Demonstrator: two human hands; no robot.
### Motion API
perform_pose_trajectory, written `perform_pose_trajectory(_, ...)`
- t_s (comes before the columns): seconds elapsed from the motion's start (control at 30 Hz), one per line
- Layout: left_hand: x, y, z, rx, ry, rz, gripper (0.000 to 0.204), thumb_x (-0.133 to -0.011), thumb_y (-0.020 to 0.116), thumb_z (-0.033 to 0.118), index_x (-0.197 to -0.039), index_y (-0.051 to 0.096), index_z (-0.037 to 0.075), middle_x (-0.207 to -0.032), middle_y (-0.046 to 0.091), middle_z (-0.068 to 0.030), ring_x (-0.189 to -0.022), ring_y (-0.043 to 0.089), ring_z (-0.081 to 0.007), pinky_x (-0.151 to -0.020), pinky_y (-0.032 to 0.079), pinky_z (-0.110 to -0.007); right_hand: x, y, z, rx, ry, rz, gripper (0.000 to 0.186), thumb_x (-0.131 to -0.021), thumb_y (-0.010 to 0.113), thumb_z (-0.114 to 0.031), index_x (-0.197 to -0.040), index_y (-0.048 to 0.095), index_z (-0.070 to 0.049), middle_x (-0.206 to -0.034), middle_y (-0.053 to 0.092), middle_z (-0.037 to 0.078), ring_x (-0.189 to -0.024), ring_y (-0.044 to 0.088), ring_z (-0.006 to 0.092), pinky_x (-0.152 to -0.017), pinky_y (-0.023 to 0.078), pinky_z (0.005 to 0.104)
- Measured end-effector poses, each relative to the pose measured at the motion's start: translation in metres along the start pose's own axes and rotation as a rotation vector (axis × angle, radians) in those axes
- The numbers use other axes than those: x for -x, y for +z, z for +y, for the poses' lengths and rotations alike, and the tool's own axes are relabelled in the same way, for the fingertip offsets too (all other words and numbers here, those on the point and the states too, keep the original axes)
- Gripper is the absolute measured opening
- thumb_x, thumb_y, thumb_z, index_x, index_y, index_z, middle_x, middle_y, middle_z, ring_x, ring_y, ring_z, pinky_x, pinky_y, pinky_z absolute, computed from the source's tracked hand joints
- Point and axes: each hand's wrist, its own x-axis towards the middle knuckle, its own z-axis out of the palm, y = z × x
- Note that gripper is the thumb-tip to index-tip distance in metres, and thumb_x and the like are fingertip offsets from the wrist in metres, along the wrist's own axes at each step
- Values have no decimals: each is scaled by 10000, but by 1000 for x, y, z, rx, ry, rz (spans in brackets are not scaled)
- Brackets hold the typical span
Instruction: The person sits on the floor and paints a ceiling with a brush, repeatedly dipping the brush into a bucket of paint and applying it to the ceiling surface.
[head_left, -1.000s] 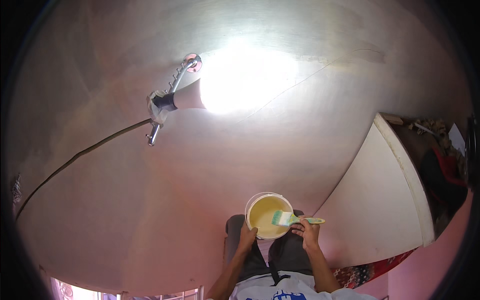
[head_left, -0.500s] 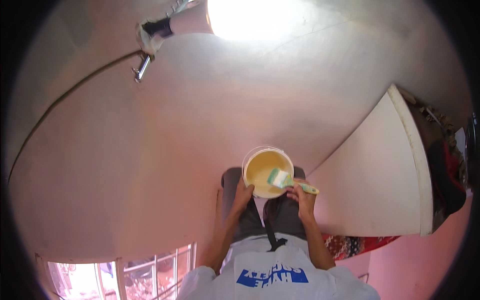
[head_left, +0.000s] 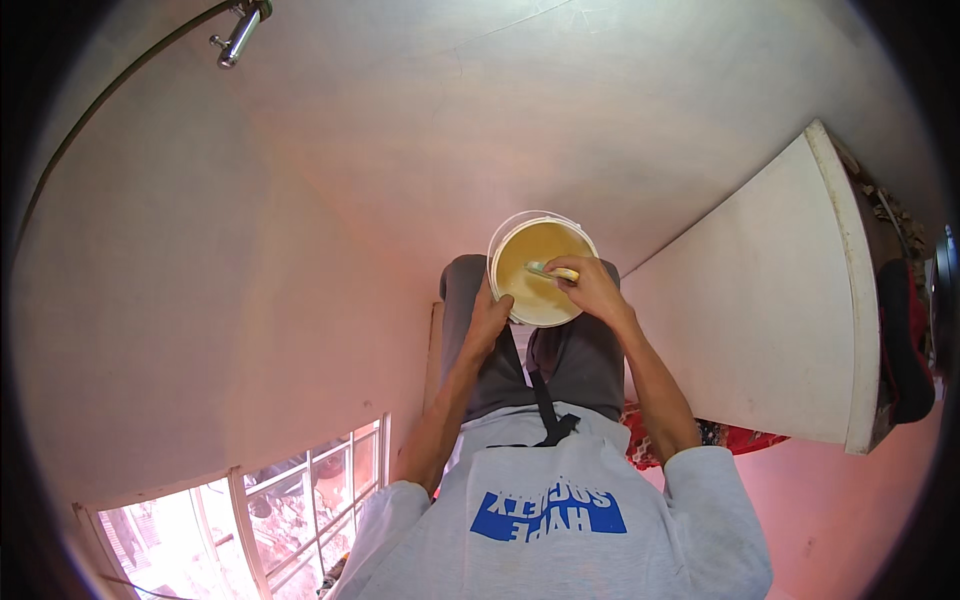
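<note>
A white bucket point(head_left: 545, 306) with a wire handle and pale yellow liquid inside is held over my grey-trousered thighs. My left hand point(head_left: 487, 318) grips the bucket at its lower left, thumb over the rim. My right hand point(head_left: 592, 291) holds the yellow handle of a paintbrush point(head_left: 565, 275), angled into the bucket. The brush head is small in view above the liquid or in it; I cannot tell which. My grey top with a blue printed patch fills the lower middle.
Pale pinkish wall point(head_left: 250, 290) surrounds me. A chrome hook rail point(head_left: 235, 40) with a cable is at upper left, a barred window point(head_left: 310, 500) at lower left. To the right is a white cabinet panel point(head_left: 750, 300) with red and dark items point(head_left: 905, 330) beside it.
The view has tilted, so the bucket and hands appear higher and the lamp has left the frame. My right hand has moved over the bucket, turning the brush handle inward.
</note>
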Motion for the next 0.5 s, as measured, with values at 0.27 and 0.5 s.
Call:
perform_pose_trajectory(0.27, 0, 0, 0, -21, 18, 10, 600, -818, 482, -32, -1415, 422, -11, -1255, 565, -111, -1137, 559, -199, -988, 456, -326, -48, 32, 33, 26, 93, -230, 238, -751, 675, -22, -975, 742, -62, -910, 722, 189, -854, 692, 311, -833, 519, 386)
perform_pose_trajectory(0.5, -3, -3, -5, -53, 57, 4, 589, -815, 489, -24, -1401, 421, -24, -1232, 562, -121, -1086, 576, -201, -921, 497, -319, -51, 53, 64, 33, 151, -278, 299, -700, 672, 2, -980, 743, -75, -901, 724, 186, -871, 695, 307, -836, 519, 378)
